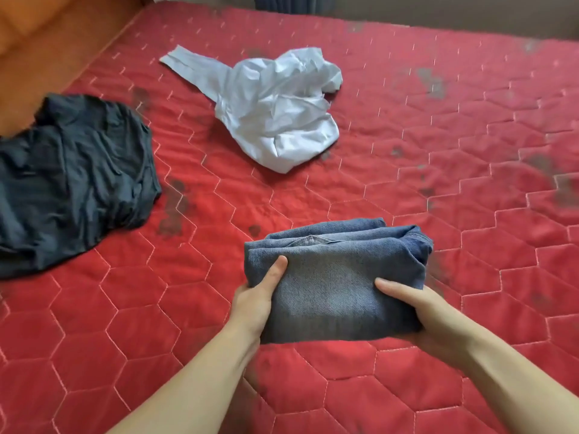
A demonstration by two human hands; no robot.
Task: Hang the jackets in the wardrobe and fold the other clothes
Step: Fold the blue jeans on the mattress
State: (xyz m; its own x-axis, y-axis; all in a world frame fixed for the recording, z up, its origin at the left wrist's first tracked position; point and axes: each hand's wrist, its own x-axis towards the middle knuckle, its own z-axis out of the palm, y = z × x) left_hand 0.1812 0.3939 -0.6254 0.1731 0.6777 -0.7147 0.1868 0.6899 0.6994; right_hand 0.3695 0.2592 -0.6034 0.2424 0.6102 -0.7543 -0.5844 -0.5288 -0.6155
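Both hands are on the folded jeans point(336, 280), a thick blue denim bundle w/ several layers stacked, sitting low-centre on the red quilted mattress point(438, 151). Left hand point(257, 300) grips the bundle's left edge: thumb lies on top of the denim, other fingers tucked under & out of sight. Right hand point(416, 311) grips the right edge the same way, thumb across the top, rest of the fingers hidden beneath. So each hand is curled round the fabric, pinching it between thumb & underside fingers. Can't tell if the bundle is fully lifted or its far end touches the bed; the near edge looks raised, w/ a shadow under it.

Further back, near the middle of the mattress, a white shirt point(275, 111) lies crumpled, one sleeve stretched out toward the upper left. Well apart from it, at the left edge of the bed, a dark navy garment point(72, 180) is spread loosely, wrinkled, unfolded. The mattress has hexagon stitching & dark smudges scattered about. An orange-brown wooden surface point(47, 36) borders the bed at upper left.
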